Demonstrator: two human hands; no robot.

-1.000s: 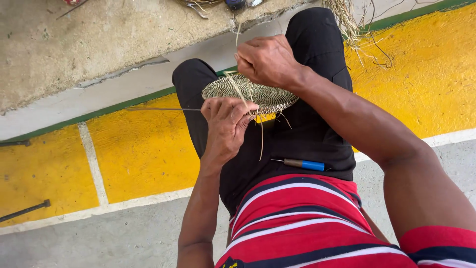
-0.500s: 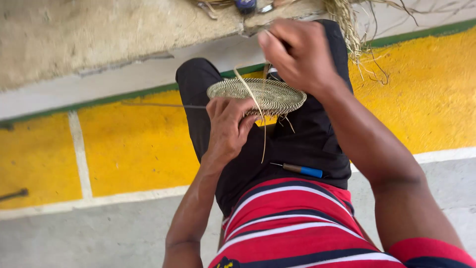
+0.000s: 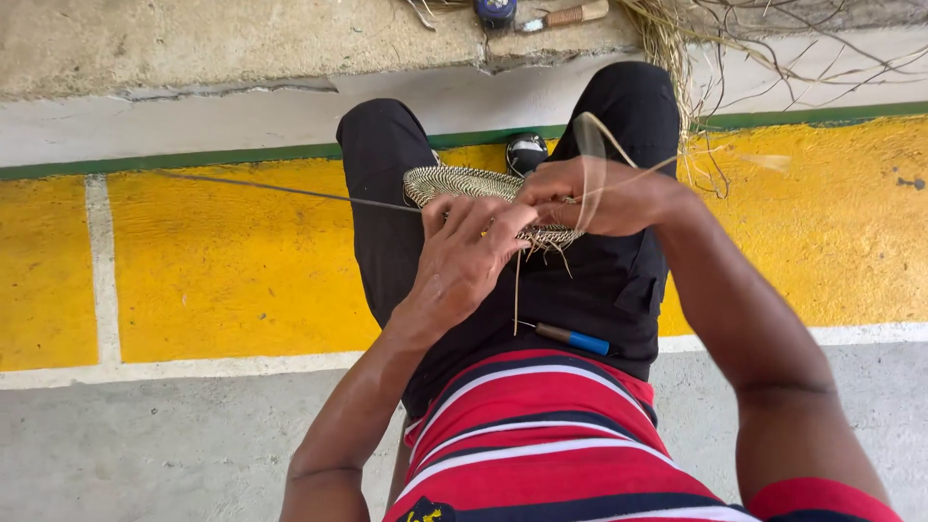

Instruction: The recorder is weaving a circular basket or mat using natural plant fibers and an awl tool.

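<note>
Nearest the camera is the person's red shirt (image 3: 541, 435) with white and dark stripes, and both bare forearms reach forward from it over the lap. On the black shorts (image 3: 599, 280), just above the shirt's edge, lies a slim tool with a blue handle (image 3: 572, 338), its thin metal tip pointing toward the left thigh. A little further on, the left hand (image 3: 464, 256) lies palm down with its fingers curled over the near rim of a round woven disc (image 3: 464, 184) of pale straw coils, pressing and steadying it against the lap; loose fibre ends hang down from the rim just below the fingers. The right hand (image 3: 590, 198) is closed at the disc's right edge, thumb and fingers pinched on a thin straw strand (image 3: 604, 145) that loops up and back above the knuckles. The disc rests tilted between the two thighs, touching both hands. A long thin stalk (image 3: 280, 188) runs from the disc's left side out over the yellow painted floor (image 3: 222, 261), which is crossed by white lines and bordered by a green stripe. Beyond the knees a dark sandal (image 3: 527, 150) shows between the legs. Furthest away, on the rough concrete ledge (image 3: 193, 43), lie a wooden-handled tool (image 3: 565, 16) and a small dark object I cannot identify, beside a bundle of dry straw (image 3: 677, 39) spilling down over the edge.
</note>
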